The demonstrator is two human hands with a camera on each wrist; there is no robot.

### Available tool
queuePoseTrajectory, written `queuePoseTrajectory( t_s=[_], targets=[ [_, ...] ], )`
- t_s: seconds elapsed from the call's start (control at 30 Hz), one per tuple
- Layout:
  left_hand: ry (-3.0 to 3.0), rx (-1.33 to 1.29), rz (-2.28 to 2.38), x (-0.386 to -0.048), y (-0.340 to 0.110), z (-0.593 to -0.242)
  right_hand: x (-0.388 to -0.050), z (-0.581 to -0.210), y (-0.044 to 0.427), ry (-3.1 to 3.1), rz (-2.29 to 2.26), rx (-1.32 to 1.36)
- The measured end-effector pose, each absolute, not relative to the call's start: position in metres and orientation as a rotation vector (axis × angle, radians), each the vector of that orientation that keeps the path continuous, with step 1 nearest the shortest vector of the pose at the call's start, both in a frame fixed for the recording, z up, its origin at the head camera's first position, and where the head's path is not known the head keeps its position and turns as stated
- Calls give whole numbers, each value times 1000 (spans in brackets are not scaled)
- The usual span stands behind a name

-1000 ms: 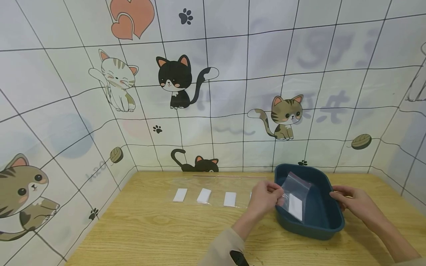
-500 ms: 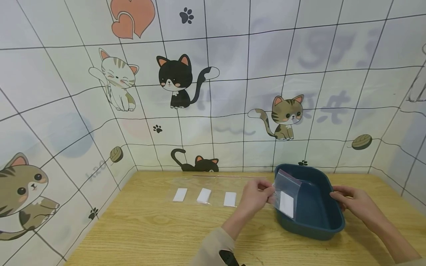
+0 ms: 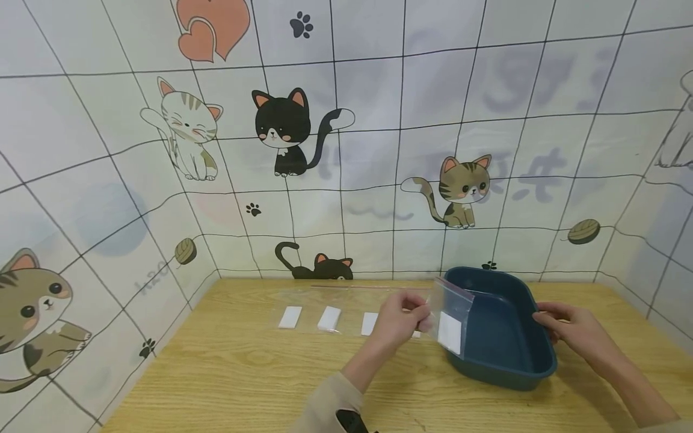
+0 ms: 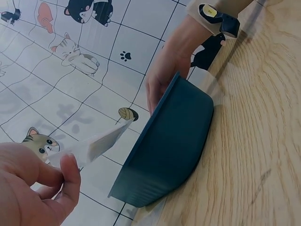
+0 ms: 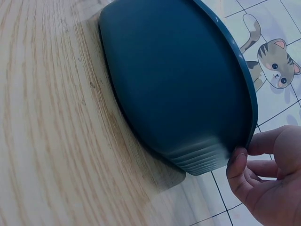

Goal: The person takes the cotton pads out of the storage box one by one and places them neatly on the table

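My left hand (image 3: 399,317) pinches the edge of a clear zip bag (image 3: 456,300) with a flat white rectangular piece (image 3: 450,332) inside. The bag hangs tilted over the left rim of a dark blue plastic bin (image 3: 503,376). In the left wrist view, thumb and fingertips of the left hand (image 4: 40,188) grip the bag (image 4: 101,143) beside the bin's outer wall (image 4: 160,146). On the opposite side, my right hand (image 3: 576,331) holds the bin's right rim. The right wrist view shows that hand (image 5: 273,179) pinching the rim between thumb and fingers.
Several white rectangular pieces (image 3: 329,318) lie in a row in clear plastic (image 3: 346,297) along the back of the wooden table (image 3: 243,373); one is partly hidden behind my left hand. A cat-patterned wall covering (image 3: 368,162) rises directly behind the table.
My left hand has drawn the bag leftward, from over the inside of the bin to its left rim. The right hand keeps its hold on the bin, which stays in place.
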State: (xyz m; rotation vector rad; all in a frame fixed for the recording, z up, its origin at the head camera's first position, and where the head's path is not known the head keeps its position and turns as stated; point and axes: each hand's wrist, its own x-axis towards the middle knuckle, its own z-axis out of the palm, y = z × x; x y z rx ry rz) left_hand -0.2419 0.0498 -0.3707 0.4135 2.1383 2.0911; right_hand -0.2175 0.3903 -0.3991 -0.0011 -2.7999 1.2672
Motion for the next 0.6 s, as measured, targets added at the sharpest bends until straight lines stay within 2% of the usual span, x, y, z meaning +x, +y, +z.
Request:
queuePoseTrajectory(
  t_s=[0.6],
  targets=[
    [2078,370,2157,-242,22,-378,-217,-400,389,-2794,1270,1]
  ],
)
